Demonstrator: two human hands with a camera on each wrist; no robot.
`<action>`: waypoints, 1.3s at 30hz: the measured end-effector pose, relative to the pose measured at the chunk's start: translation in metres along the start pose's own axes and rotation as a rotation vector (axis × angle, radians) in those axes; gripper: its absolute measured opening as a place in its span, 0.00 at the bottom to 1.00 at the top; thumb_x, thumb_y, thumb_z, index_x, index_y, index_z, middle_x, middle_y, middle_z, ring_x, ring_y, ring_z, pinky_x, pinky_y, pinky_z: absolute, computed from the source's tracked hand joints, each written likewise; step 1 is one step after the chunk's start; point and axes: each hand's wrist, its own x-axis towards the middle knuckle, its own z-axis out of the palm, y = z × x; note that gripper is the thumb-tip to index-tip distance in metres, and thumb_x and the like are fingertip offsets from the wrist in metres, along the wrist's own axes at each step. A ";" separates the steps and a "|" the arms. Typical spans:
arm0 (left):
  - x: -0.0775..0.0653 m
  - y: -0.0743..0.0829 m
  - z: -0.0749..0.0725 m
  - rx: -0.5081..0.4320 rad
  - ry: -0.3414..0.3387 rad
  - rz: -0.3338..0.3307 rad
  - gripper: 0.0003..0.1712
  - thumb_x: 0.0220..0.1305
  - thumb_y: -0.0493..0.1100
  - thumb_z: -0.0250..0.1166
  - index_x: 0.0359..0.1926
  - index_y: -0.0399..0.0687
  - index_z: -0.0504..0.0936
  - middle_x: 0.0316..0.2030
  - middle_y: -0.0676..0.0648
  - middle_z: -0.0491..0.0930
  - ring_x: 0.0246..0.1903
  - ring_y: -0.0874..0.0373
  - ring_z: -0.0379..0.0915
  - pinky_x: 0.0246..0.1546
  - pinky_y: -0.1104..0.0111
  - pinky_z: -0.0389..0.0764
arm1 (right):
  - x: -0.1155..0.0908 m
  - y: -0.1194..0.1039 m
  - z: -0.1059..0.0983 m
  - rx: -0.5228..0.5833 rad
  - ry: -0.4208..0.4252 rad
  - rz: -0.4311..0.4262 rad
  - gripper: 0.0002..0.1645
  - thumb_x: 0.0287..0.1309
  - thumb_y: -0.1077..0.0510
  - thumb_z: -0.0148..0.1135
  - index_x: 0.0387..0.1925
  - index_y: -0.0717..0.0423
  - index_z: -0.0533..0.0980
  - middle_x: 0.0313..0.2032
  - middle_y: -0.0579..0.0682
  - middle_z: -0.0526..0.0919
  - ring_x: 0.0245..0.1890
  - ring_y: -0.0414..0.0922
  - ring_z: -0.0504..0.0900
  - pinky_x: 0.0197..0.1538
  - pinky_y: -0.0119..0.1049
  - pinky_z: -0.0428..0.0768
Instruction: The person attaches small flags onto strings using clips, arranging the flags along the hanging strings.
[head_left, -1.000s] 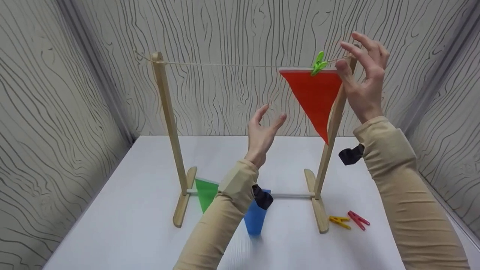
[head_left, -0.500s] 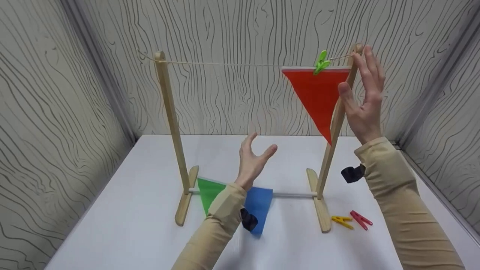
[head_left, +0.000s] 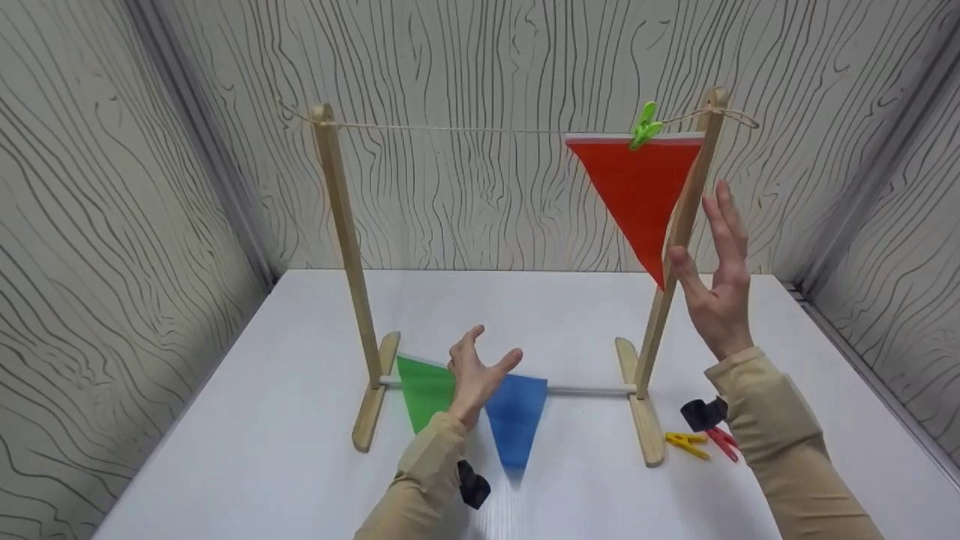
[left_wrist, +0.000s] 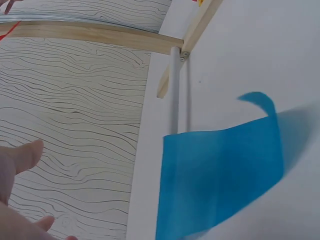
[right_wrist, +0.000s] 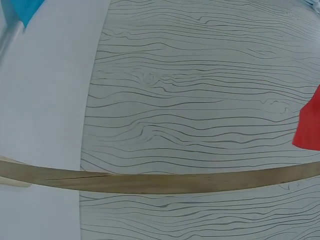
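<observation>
My left hand is above the low crossbar, fingers spread and holding nothing. It overlaps the edges of a green pennant and a blue pennant that lie over the bar. In the left wrist view the blue pennant shows large, with its tip curled up. My right hand, fingers straight and empty, is beside the right wooden post. A red pennant hangs from the string near that post, pinned by a light green clothespin.
The left wooden post carries the string's other end. A white crossbar joins the two feet. On the white table, a yellow clothespin and a red clothespin lie by the right foot, the red one partly behind the sleeve.
Both hands have come down, the left also moving leftward toward the green and blue pennants. My right hand has left the top of the right post. The red pennant stays hanging.
</observation>
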 end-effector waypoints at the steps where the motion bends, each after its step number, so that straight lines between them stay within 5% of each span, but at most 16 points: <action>1: -0.002 -0.004 0.000 0.007 0.009 -0.008 0.45 0.60 0.55 0.72 0.72 0.44 0.63 0.70 0.31 0.56 0.69 0.35 0.53 0.69 0.39 0.64 | -0.005 0.002 0.000 0.006 -0.002 0.011 0.39 0.63 0.69 0.59 0.74 0.63 0.59 0.79 0.61 0.52 0.79 0.41 0.49 0.80 0.37 0.48; 15: -0.015 -0.034 0.001 0.025 0.013 -0.093 0.44 0.59 0.44 0.74 0.72 0.45 0.61 0.67 0.30 0.56 0.66 0.33 0.62 0.65 0.39 0.69 | -0.076 0.027 0.000 0.034 -0.048 0.206 0.38 0.67 0.70 0.56 0.75 0.59 0.58 0.80 0.53 0.52 0.78 0.30 0.50 0.72 0.24 0.55; 21: -0.018 -0.045 0.001 0.070 0.008 -0.062 0.45 0.57 0.40 0.74 0.72 0.43 0.61 0.64 0.30 0.57 0.62 0.35 0.65 0.62 0.41 0.72 | -0.102 0.036 -0.007 0.001 -0.062 0.377 0.35 0.70 0.68 0.55 0.75 0.58 0.61 0.79 0.54 0.55 0.73 0.22 0.56 0.64 0.21 0.62; 33: -0.021 -0.057 -0.001 0.122 -0.034 0.010 0.45 0.54 0.37 0.75 0.70 0.39 0.61 0.62 0.29 0.57 0.62 0.33 0.64 0.63 0.39 0.70 | -0.146 0.057 -0.038 -0.042 -0.146 0.690 0.32 0.76 0.53 0.52 0.75 0.56 0.60 0.63 0.22 0.66 0.62 0.21 0.63 0.57 0.15 0.66; 39: -0.021 -0.062 -0.001 0.138 -0.032 0.025 0.46 0.54 0.35 0.75 0.70 0.40 0.61 0.64 0.29 0.56 0.65 0.32 0.62 0.65 0.39 0.69 | -0.165 0.065 -0.055 -0.116 -0.201 0.827 0.31 0.75 0.53 0.52 0.74 0.56 0.61 0.62 0.26 0.66 0.57 0.23 0.64 0.52 0.11 0.67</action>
